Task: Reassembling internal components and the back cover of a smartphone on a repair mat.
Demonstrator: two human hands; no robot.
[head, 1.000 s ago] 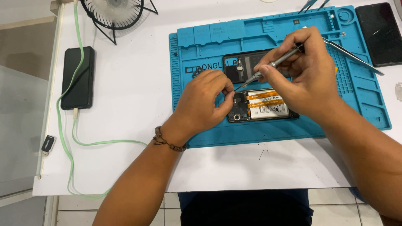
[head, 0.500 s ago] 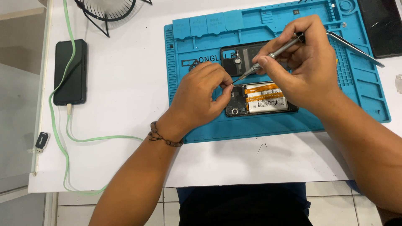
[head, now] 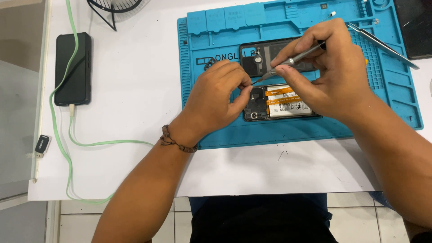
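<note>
Opened phone (head: 279, 103) lies on the blue repair mat (head: 216, 130), under both hands. The left hand (head: 216, 101) presses its curled fingers on the phone's left end. The right hand (head: 330, 76) pinches a small screwdriver (head: 292, 59), tip down at the phone's top.

White table (head: 135, 90): blue mat (head: 288, 128), black phone (head: 73, 68), green cable (head: 90, 145).

White table (head: 135, 67) lying under even light; pale tiled floor (head: 351, 220) showing below; grey surface (head: 18, 135) sitting at left.
</note>
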